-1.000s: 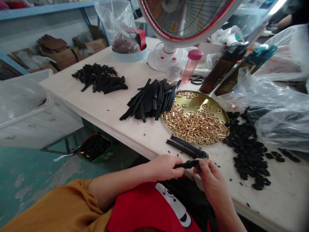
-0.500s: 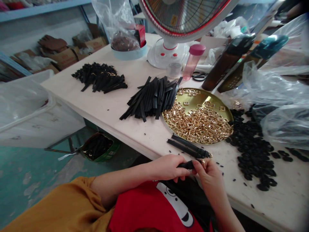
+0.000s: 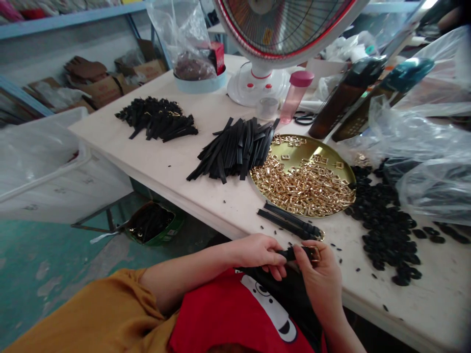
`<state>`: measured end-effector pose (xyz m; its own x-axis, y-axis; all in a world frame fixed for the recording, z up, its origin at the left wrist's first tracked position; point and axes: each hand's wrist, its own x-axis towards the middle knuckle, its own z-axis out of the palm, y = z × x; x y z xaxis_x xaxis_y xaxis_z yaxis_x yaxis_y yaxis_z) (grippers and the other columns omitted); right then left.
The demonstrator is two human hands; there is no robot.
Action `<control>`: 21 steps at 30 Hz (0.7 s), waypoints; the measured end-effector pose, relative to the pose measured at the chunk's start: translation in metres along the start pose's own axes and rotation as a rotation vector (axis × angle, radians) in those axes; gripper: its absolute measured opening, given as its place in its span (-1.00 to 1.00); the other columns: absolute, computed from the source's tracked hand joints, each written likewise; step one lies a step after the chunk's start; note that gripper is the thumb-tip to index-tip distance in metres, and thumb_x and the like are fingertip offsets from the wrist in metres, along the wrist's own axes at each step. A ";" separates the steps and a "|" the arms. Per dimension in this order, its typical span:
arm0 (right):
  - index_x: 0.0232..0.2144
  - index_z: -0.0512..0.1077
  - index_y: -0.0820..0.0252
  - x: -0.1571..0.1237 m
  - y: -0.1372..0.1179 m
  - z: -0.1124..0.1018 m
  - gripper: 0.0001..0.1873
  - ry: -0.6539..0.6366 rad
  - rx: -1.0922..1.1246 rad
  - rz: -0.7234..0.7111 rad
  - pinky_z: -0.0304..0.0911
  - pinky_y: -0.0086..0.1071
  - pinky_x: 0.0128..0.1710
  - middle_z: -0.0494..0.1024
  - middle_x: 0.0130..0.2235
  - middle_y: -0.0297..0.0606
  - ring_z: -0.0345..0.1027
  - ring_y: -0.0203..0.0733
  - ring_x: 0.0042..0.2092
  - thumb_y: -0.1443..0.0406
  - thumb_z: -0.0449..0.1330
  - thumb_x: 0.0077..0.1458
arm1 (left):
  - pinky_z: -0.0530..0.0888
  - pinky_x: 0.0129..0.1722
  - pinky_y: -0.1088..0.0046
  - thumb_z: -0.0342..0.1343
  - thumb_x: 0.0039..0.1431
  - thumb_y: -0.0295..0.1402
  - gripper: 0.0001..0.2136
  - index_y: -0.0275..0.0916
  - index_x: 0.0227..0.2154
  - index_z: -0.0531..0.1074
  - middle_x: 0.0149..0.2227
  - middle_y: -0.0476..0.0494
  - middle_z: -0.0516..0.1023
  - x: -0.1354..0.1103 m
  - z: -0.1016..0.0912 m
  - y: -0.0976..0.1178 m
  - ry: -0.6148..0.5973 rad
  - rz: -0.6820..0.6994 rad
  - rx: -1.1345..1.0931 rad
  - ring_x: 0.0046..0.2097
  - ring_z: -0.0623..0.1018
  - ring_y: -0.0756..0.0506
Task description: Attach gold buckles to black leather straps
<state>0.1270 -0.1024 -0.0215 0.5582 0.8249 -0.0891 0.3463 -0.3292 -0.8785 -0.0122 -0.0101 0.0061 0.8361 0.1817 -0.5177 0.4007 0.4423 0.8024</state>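
Observation:
Between my two hands is a black strap [image 3: 289,254] with a gold buckle [image 3: 315,254] at its right end. My left hand [image 3: 259,252] is closed on the strap's left part. The thumb and fingers of my right hand [image 3: 319,269] pinch the strap beside the buckle. Just beyond my hands, a few black straps with buckles [image 3: 290,221] lie on the table. Behind them a round gold tray [image 3: 324,147] holds a heap of small gold buckles [image 3: 303,189]. The strap's underside is hidden by my fingers.
Loose black straps [image 3: 235,149] lie left of the tray, with a pile of buckled straps [image 3: 154,117] farther left. Small black loops [image 3: 390,230] spread at the right beside plastic bags [image 3: 434,186]. A fan [image 3: 259,81], a pink-lidded bottle [image 3: 294,98] and scissors [image 3: 304,118] stand or lie behind.
The buckle now shows more openly at the right end of the strap, and my right fingers have shifted on it. Both hands stay at nearly the same place.

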 end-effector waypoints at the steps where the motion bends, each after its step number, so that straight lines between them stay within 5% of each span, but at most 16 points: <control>1: -0.39 0.30 0.15 -0.001 0.000 0.001 -0.70 0.041 -0.055 -0.049 0.16 -0.37 -0.51 0.35 -0.50 -0.36 0.23 -0.25 -0.50 0.07 0.17 -0.09 | 0.30 -0.49 0.62 -0.07 0.12 -0.48 -0.93 -0.33 -0.45 0.26 -0.49 -0.02 0.44 0.002 0.002 -0.001 0.016 -0.001 -0.030 -0.50 0.45 0.11; 4: -0.42 0.32 0.16 -0.004 0.001 0.003 -0.71 0.098 -0.100 -0.091 0.17 -0.35 -0.46 0.38 -0.48 -0.33 0.24 -0.24 -0.47 0.07 0.16 -0.09 | 0.31 -0.48 0.61 -0.06 0.11 -0.47 -0.92 -0.33 -0.47 0.26 -0.52 0.01 0.43 0.009 0.005 -0.003 0.078 -0.005 -0.060 -0.52 0.44 0.11; 10: -0.41 0.25 0.14 -0.007 0.004 0.003 -0.73 -0.204 0.185 0.150 0.10 -0.42 -0.61 0.28 -0.66 -0.47 0.14 -0.31 -0.62 0.07 0.10 -0.02 | 0.33 -0.45 0.61 -0.04 0.08 -0.47 -0.93 -0.32 -0.44 0.32 -0.56 0.07 0.40 0.012 0.001 -0.007 0.044 0.001 0.066 -0.55 0.41 0.12; 16: -0.45 0.24 0.12 -0.005 0.006 0.002 -0.71 -0.237 0.170 0.158 0.08 -0.43 -0.60 0.27 -0.66 -0.48 0.14 -0.30 -0.60 0.05 0.13 -0.05 | 0.33 -0.49 0.60 -0.04 0.06 -0.47 -0.94 -0.31 -0.41 0.31 -0.54 0.05 0.41 0.014 0.001 -0.011 0.048 0.034 0.123 -0.53 0.43 0.09; 21: -0.42 0.23 0.11 -0.007 0.007 -0.002 -0.72 -0.225 0.218 0.222 0.06 -0.45 -0.61 0.26 -0.66 -0.49 0.11 -0.33 -0.62 0.04 0.10 -0.01 | 0.30 -0.46 0.61 -0.08 0.14 -0.42 -0.90 -0.31 -0.41 0.30 -0.51 0.03 0.43 0.009 -0.007 -0.005 -0.084 -0.048 0.084 -0.50 0.44 0.11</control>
<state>0.1269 -0.1116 -0.0266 0.4137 0.8327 -0.3680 0.0536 -0.4258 -0.9032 -0.0097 -0.0044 -0.0046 0.8422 0.0859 -0.5323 0.4683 0.3727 0.8011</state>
